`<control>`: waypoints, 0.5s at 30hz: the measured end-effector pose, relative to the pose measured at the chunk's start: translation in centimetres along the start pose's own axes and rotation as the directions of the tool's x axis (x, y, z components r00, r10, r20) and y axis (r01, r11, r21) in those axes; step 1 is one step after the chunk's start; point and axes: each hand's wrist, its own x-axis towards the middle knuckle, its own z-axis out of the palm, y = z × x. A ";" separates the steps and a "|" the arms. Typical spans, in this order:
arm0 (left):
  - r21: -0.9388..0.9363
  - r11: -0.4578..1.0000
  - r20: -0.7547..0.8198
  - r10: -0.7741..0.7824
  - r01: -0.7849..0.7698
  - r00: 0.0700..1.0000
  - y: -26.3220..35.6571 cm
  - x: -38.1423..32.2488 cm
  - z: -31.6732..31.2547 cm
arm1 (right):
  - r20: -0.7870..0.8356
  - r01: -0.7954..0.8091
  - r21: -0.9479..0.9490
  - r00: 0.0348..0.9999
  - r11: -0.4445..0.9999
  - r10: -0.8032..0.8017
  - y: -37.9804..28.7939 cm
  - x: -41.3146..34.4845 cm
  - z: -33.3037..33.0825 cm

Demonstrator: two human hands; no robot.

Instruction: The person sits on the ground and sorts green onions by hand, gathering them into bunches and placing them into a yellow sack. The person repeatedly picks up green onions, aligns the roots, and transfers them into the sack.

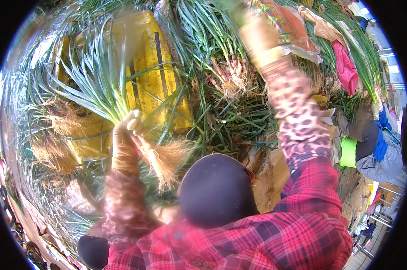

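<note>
My gloved left hand (126,126) is closed around a bunch of green onions (104,81). Its leaves fan out to the upper left, and its pale fibrous roots (163,157) hang to the lower right. Farther forward and to the right, my gloved right hand (259,33) is blurred at the top of the view. A blurred green patch lies beside its fingers, and whether they grip it cannot be told. Between the hands, a heap of green onions (232,72) shows reddish bulbs and roots. A yellow printed sack (151,81) lies behind the held bunch.
More rooted bunches (51,152) lie at the left. Loose leaves (223,125) litter the ground ahead. An orange sack (294,25) and a pink bag (346,67) are at the upper right. Another person (375,148) sits at the far right, near tall green onions.
</note>
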 end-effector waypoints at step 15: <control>0.258 0.964 -0.049 0.074 -0.059 0.996 0.4 -0.6 1.2 | 0.532 -0.844 0.395 0.532 0.363 0.659 9.2 -9.4 7.3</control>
